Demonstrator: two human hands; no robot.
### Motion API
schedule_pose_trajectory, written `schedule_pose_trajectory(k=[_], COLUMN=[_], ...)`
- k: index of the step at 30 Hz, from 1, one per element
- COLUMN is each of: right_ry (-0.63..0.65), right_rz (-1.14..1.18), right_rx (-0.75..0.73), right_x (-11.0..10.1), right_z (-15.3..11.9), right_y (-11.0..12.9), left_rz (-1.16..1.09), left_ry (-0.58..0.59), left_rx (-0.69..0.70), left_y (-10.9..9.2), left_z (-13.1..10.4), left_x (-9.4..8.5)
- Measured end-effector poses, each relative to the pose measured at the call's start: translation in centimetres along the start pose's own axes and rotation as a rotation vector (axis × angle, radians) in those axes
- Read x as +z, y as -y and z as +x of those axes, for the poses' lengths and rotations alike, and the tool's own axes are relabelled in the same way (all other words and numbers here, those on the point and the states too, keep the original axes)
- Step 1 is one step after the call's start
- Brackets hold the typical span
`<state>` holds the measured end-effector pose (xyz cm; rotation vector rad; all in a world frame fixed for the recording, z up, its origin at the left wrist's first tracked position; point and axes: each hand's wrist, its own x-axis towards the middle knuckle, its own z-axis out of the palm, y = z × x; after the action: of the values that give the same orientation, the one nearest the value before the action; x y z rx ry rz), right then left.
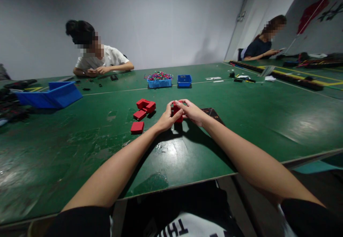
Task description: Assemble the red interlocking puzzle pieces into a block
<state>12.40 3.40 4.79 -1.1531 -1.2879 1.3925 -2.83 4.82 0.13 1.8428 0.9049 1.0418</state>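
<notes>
A red block (178, 117) stands upright between my two hands, above a dark flat item (213, 114) on the green table. My left hand (168, 118) grips its left side, the thumb lying across the front. From the right, my right hand (193, 112) closes on the upper part of the same block. To the left of my hands lie several red blocks, some of them in a touching group (146, 104). One flat red block (137, 127) sits apart, nearer to me.
On the green table (107, 147), a blue bin (50, 95) stands at left. Farther back are a blue tray of colourful small parts (160, 83) and a smaller blue tray (184, 81). Two people sit across, one back left, one back right.
</notes>
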Motion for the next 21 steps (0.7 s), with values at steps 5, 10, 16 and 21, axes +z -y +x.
schedule_pose_trajectory(k=[5, 10, 16, 21], right_ry=[-0.001, -0.002, -0.001, -0.010], right_rz=[0.023, 0.022, 0.015, -0.008], right_rx=[-0.011, -0.023, -0.069, -0.065], right_x=[0.13, 0.08, -0.10, -0.18], right_z=[0.13, 0.14, 0.19, 0.23], right_y=[-0.29, -0.40, -0.59, -0.63], left_rz=[0.016, 0.003, -0.069, -0.110], left_ry=[-0.029, -0.041, -0.008, -0.006], left_rx=[0.016, 0.044, 0.024, 0.038], left_y=[0.28, 0.57, 0.93, 0.87], left_z=[0.22, 0.36, 0.46, 0.46], left_x=[0.02, 0.00, 0.08, 0.22])
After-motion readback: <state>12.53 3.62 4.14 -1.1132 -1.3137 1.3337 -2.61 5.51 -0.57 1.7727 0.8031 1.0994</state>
